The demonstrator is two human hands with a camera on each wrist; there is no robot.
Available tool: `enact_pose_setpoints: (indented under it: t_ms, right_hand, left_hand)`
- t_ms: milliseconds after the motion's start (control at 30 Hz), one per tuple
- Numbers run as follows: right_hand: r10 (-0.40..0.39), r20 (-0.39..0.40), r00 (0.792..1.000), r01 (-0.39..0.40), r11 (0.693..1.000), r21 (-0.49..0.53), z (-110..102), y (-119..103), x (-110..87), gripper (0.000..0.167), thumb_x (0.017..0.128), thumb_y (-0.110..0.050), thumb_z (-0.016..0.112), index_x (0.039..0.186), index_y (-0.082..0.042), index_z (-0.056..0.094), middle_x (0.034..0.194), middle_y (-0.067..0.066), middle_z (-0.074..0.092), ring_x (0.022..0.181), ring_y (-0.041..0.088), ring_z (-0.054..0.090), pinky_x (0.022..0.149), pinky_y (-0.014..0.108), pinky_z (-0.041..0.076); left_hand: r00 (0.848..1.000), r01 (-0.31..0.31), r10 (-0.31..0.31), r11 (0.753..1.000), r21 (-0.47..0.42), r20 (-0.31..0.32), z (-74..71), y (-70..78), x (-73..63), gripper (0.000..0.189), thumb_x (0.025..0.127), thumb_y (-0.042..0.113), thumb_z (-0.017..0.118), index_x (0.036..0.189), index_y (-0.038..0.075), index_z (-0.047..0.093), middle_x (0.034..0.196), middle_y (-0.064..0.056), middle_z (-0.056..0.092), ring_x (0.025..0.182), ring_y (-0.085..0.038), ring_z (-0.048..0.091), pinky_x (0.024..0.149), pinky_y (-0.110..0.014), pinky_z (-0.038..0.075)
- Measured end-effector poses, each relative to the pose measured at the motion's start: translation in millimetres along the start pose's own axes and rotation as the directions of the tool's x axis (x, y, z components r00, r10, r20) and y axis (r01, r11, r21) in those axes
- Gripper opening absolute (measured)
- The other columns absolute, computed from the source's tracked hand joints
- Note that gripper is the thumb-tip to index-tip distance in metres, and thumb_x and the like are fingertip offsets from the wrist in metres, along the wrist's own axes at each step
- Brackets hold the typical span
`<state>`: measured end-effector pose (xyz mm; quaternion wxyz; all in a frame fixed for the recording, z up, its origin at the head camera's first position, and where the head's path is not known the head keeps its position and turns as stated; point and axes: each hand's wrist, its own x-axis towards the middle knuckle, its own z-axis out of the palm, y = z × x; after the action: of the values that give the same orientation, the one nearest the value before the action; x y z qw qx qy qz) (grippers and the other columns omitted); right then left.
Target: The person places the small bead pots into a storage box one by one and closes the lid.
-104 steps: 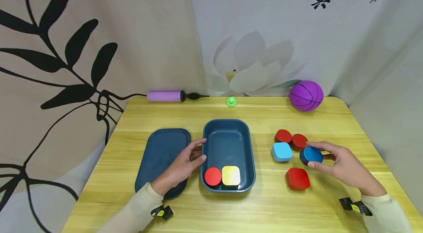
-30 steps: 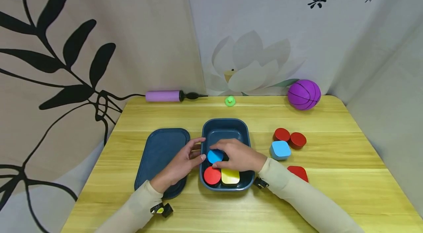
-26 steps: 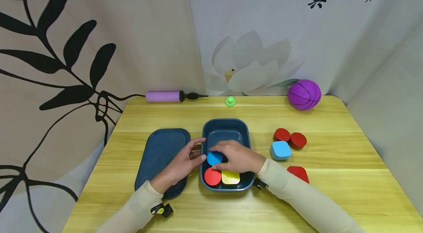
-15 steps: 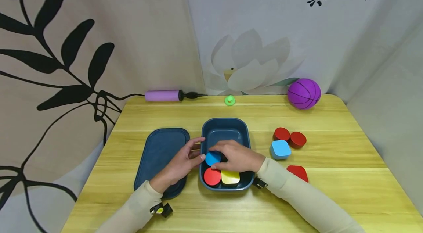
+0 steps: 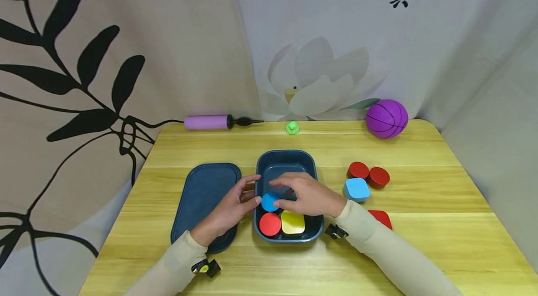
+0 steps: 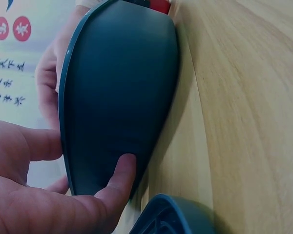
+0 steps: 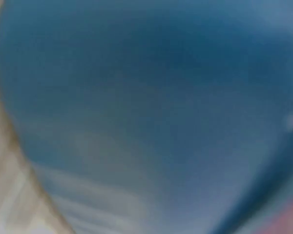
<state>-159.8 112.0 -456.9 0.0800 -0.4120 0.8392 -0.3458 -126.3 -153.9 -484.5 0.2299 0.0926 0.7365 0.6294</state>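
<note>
My right hand (image 5: 311,197) hovers over the dark blue box (image 5: 290,167), fingers and thumb spread apart and holding nothing. Just below its thumb, a blue round block (image 5: 269,202) sits against the box's left wall. In front of that lie a red round block (image 5: 270,224) and a yellow square block (image 5: 293,223), side by side at the near end. My left hand (image 5: 230,212) touches the box's left side. The left wrist view has its fingers (image 6: 122,173) resting along the box's outer wall (image 6: 117,92). The blurred right wrist view is mostly filled by the box wall (image 7: 136,112).
A dark blue lid (image 5: 203,193) lies left of the box, partly under my left arm. To the right are two red round blocks (image 5: 358,170), a light blue square block (image 5: 357,190) and a red block (image 5: 381,219). A purple pump (image 5: 207,122), green duck (image 5: 292,127) and purple ball (image 5: 386,118) line the back.
My right hand carried the blue round block from the table's right into the box, shifted it against the left wall and let go. The left hand stayed at the box.
</note>
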Motion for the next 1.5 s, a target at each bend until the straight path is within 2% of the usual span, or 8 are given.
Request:
enact_pose_setpoints:
  t_ms: [333, 600, 700, 867, 1000, 1167, 1300, 1500]
  right_hand:
    - [0.051, -0.109, 0.993, -0.049, 0.999, 0.022, -27.9, -0.2, -29.1, 0.049, 0.102, -0.036, 0.073, 0.142, -0.010, 0.065, 0.140, 0.010, 0.070, 0.117, 0.028, 0.073, 0.093, 0.038, 0.063]
    - [0.098, -0.233, 0.967, -0.093, 0.995, 0.035, -46.7, 8.9, -55.8, 0.044, 0.099, -0.031, 0.078, 0.138, -0.014, 0.069, 0.130, -0.002, 0.073, 0.118, 0.026, 0.072, 0.092, 0.037, 0.063]
    - [0.115, -0.276, 0.954, -0.110, 0.993, 0.032, -55.2, 13.4, -66.7, 0.041, 0.098, -0.027, 0.079, 0.135, -0.013, 0.070, 0.130, 0.000, 0.073, 0.117, 0.025, 0.072, 0.090, 0.037, 0.064]
    - [0.159, -0.338, 0.927, -0.159, 0.987, 0.028, -69.3, 21.1, -86.8, 0.038, 0.098, -0.023, 0.079, 0.133, -0.012, 0.071, 0.133, 0.003, 0.073, 0.112, 0.020, 0.074, 0.088, 0.041, 0.065]
    - [0.205, -0.375, 0.904, -0.218, 0.976, 0.009, -78.7, 30.0, -103.0, 0.037, 0.099, -0.023, 0.078, 0.135, -0.016, 0.070, 0.132, 0.000, 0.072, 0.102, 0.014, 0.074, 0.086, 0.042, 0.065]
    - [0.231, -0.421, 0.877, -0.261, 0.965, -0.013, -85.0, 43.5, -124.2, 0.038, 0.099, -0.020, 0.077, 0.137, -0.016, 0.069, 0.127, 0.002, 0.074, 0.097, 0.017, 0.075, 0.084, 0.030, 0.063]
    - [0.277, -0.456, 0.846, -0.311, 0.951, 0.000, -88.3, 52.7, -140.8, 0.040, 0.098, -0.020, 0.078, 0.136, -0.011, 0.069, 0.129, 0.008, 0.074, 0.106, 0.025, 0.074, 0.091, 0.017, 0.057]
    - [0.327, -0.516, 0.792, -0.391, 0.920, -0.016, -93.7, 66.8, -162.5, 0.036, 0.098, -0.020, 0.079, 0.133, -0.016, 0.072, 0.127, 0.006, 0.075, 0.117, 0.021, 0.068, 0.097, 0.003, 0.044]
  left_hand:
    - [1.000, -0.010, 0.011, 0.999, 0.033, -0.019, 0.6, -1.2, 0.0, 0.062, 0.110, 0.015, 0.058, 0.165, 0.013, 0.030, 0.164, -0.026, 0.037, 0.145, -0.044, 0.050, 0.103, -0.045, 0.058]
    - [1.000, -0.013, 0.013, 0.999, 0.030, -0.028, 1.5, -0.3, -1.4, 0.062, 0.109, 0.013, 0.058, 0.165, 0.013, 0.030, 0.162, -0.026, 0.039, 0.144, -0.044, 0.051, 0.100, -0.042, 0.058]
    - [1.000, -0.014, 0.015, 0.999, 0.029, -0.028, 1.3, -0.9, -1.4, 0.062, 0.109, 0.013, 0.059, 0.165, 0.012, 0.030, 0.162, -0.026, 0.039, 0.144, -0.044, 0.051, 0.101, -0.042, 0.058]
    - [0.999, -0.015, 0.016, 0.999, 0.032, -0.028, 1.6, -2.0, -1.4, 0.062, 0.109, 0.014, 0.059, 0.165, 0.012, 0.030, 0.163, -0.026, 0.039, 0.144, -0.045, 0.050, 0.102, -0.043, 0.057]
    - [0.999, -0.019, 0.020, 0.999, 0.034, -0.028, 1.8, -1.9, -2.1, 0.062, 0.110, 0.014, 0.059, 0.165, 0.012, 0.030, 0.163, -0.026, 0.038, 0.145, -0.045, 0.050, 0.101, -0.043, 0.057]
    - [0.999, -0.019, 0.020, 0.999, 0.033, -0.026, 2.0, -1.8, -2.7, 0.062, 0.110, 0.014, 0.059, 0.165, 0.012, 0.030, 0.163, -0.026, 0.039, 0.145, -0.045, 0.050, 0.102, -0.043, 0.058]
    - [0.999, -0.021, 0.022, 0.999, 0.033, -0.027, 1.8, -2.2, -2.8, 0.062, 0.109, 0.014, 0.059, 0.165, 0.012, 0.030, 0.162, -0.026, 0.039, 0.144, -0.045, 0.050, 0.103, -0.043, 0.057]
    - [0.999, -0.024, 0.025, 0.999, 0.036, -0.028, 1.3, -1.7, -2.0, 0.062, 0.109, 0.015, 0.059, 0.165, 0.012, 0.031, 0.163, -0.026, 0.039, 0.145, -0.045, 0.050, 0.103, -0.045, 0.057]
